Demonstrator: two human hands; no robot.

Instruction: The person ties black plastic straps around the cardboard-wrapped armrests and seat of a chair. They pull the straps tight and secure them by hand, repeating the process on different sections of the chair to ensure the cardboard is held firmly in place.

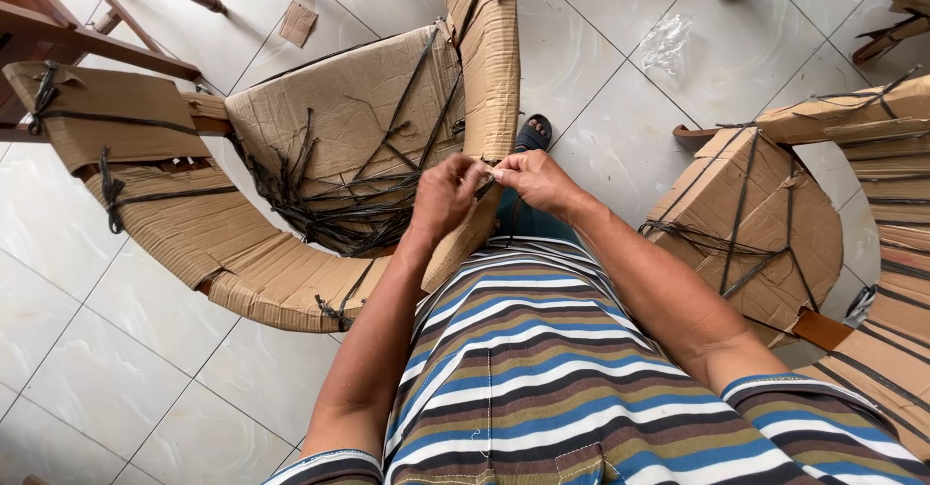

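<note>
Two cardboard-wrapped chairs stand on the white tiled floor, one on each side of the person. Head view, looking down.

Far left: bare dark wooden chair legs at the floor's upper left corner. A small cardboard scrap lies flat on a tile just beyond.

Left chair: curved frame and seat covered in brown corrugated cardboard, bound with black plastic strapping. Straps cross the seat in a loose tangle; several are knotted at the frame's edge.

Centre: left hand closed, fingers curled, pinching a black strap end at the cardboard-wrapped upright of the left chair. Right hand also closed, thumb and fingers pinching the same strap end. Fingertips of the two hands touch. The pinched strap end sits between them, against the lower part of the upright and above the person's striped shirt. A dark sandal shows on the floor just beyond the hands.

Right of centre: a crumpled piece of clear plastic film on the tiles, well apart from the hands.

Right chair: same cardboard wrap and black straps, with a bare wooden part showing at its lower edge.
</note>
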